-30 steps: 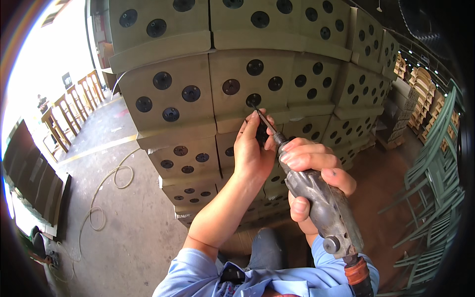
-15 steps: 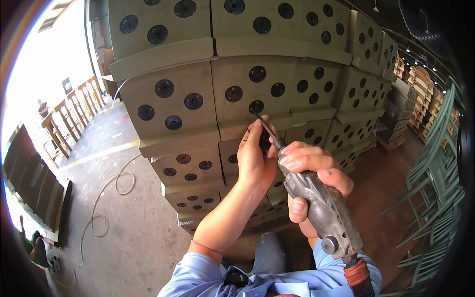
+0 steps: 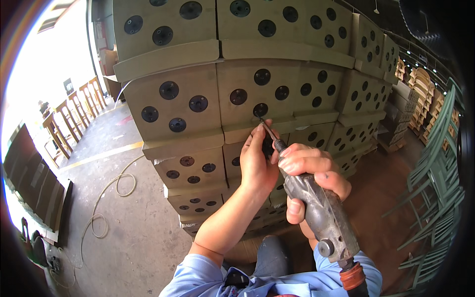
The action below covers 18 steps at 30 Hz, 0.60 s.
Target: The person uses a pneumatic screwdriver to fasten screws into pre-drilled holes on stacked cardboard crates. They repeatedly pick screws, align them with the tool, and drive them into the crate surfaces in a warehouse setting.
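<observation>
A worn grey air screwdriver (image 3: 324, 213) slants up and to the left, gripped by my right hand (image 3: 314, 168). Its thin bit (image 3: 270, 130) points at the lowest black disc (image 3: 260, 110) on a cardboard carton (image 3: 235, 116) in the middle of the stack. My left hand (image 3: 258, 161) is closed beside the bit, with thumb and fingertips just below that disc. Something dark (image 3: 267, 147) shows between its fingers, mostly hidden. Three other black discs sit on the same carton face, among them one at the left (image 3: 238, 96). Whether the bit touches a screw is too small to tell.
Stacked cartons with black discs fill the front. An orange fitting (image 3: 352, 277) joins the tool's rear end. A pale hose (image 3: 101, 210) lies looped on the left floor, near wooden chairs (image 3: 64, 116) and leaning brown panels (image 3: 34, 175). Green metal frames (image 3: 430, 173) stand at right.
The cartons appear slightly lower and further right in the view. Both hands and the screwdriver keep nearly the same pose, with the bit still at the lowest disc.
</observation>
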Tool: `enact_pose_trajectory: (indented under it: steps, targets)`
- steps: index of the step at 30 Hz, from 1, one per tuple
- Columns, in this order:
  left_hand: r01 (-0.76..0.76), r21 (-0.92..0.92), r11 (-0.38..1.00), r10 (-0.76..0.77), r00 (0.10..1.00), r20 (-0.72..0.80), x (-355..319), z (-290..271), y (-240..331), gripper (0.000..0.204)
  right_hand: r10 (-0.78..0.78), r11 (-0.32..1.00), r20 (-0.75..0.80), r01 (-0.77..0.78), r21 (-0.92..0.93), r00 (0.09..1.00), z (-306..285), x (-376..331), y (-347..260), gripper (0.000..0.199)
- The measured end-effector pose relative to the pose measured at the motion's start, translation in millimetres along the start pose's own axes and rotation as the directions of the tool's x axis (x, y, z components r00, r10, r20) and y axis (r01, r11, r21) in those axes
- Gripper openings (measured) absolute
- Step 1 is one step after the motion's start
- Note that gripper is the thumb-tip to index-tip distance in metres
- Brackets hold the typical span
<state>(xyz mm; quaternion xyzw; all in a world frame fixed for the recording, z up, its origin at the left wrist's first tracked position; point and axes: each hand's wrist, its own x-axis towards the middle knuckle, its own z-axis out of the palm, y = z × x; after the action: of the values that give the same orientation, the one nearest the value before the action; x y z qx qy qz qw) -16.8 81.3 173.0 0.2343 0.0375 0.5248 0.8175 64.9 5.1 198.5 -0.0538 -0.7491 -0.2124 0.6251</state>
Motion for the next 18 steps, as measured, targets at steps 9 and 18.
enact_pose_trajectory:
  steps: [9, 18]
  targets:
    - [0.095, -0.020, 0.995, -0.097, 0.977, -0.189, -29, -47, -11, 0.026, -0.014, 1.000, -0.057, 0.014, -0.001, 0.998, 9, 2, 17, 0.050]
    - [0.097, -0.035, 0.995, -0.101, 0.988, -0.121, -30, -90, -6, 0.027, 0.047, 0.999, 0.001, -0.048, 0.020, 0.999, 12, -6, 30, 0.051]
